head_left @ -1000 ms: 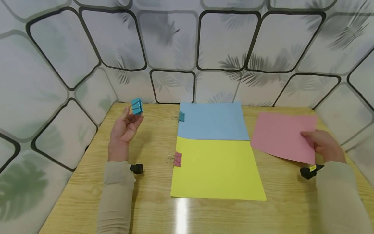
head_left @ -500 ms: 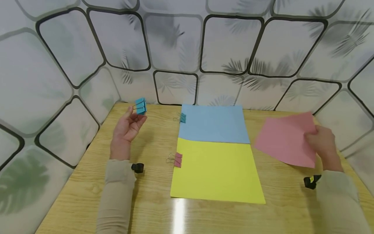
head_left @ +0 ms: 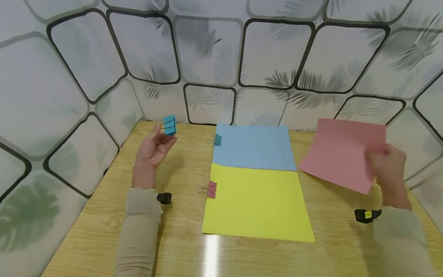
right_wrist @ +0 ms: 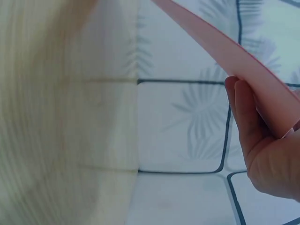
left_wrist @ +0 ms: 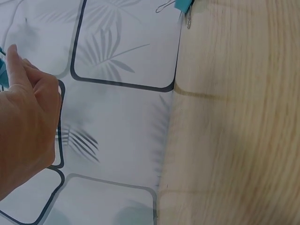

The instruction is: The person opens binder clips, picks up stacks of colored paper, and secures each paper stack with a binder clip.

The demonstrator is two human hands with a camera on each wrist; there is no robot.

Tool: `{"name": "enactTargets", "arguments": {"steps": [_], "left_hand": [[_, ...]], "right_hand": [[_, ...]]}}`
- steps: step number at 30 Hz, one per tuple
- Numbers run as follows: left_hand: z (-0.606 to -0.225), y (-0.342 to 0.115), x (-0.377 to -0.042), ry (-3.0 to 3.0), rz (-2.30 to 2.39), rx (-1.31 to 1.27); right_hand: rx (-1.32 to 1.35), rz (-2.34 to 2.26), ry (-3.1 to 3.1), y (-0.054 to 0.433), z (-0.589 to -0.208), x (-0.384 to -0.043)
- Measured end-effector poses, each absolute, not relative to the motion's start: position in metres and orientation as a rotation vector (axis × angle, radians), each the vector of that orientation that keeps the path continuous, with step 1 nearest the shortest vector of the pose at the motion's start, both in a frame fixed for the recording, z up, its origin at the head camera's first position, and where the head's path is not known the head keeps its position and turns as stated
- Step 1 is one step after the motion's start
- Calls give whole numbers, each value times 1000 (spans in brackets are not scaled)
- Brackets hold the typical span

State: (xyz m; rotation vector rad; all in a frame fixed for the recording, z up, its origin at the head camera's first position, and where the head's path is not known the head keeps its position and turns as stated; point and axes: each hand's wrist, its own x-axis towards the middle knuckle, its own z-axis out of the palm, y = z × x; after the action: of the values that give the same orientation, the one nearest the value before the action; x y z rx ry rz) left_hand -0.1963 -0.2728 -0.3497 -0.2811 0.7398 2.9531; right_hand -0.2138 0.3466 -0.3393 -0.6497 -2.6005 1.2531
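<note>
My left hand (head_left: 154, 152) pinches a blue binder clip (head_left: 170, 125) by its wire handles, above the table's back left part. In the left wrist view only a sliver of that clip (left_wrist: 3, 74) shows past the fingers. My right hand (head_left: 389, 165) grips a pink sheet of paper (head_left: 342, 150) at its right edge; the sheet is raised and bends slightly. The right wrist view shows the fingers (right_wrist: 243, 105) behind the pink paper (right_wrist: 234, 56). Between the hands lie a blue sheet (head_left: 254, 146) and a yellow sheet (head_left: 257, 202).
A teal binder clip (head_left: 217, 139) sits on the blue sheet's left edge, and a pink binder clip (head_left: 211, 189) on the yellow sheet's left edge. Patterned panels (head_left: 211, 50) stand behind and at both sides of the wooden table (head_left: 176, 246).
My right hand has lifted the pink sheet and turned it more upright, so its top now overlaps the back panel. The left hand keeps its hold on the blue clip, nearly still.
</note>
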Motion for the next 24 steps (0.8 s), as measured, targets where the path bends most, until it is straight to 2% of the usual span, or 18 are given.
{"name": "enactTargets", "arguments": {"steps": [8,17,24], "left_hand": [[-347,-268,-195,828,2933,-268],[-344,-265,-194,887,2919,-308],[-343,-264,-194,915,2903,-315]], "right_hand": [[-650,1635,-2321,313,-332,-216],[-479,1093,-2244,308,-331,-206],[-517,1276,-2077,297,-326,-202]]}}
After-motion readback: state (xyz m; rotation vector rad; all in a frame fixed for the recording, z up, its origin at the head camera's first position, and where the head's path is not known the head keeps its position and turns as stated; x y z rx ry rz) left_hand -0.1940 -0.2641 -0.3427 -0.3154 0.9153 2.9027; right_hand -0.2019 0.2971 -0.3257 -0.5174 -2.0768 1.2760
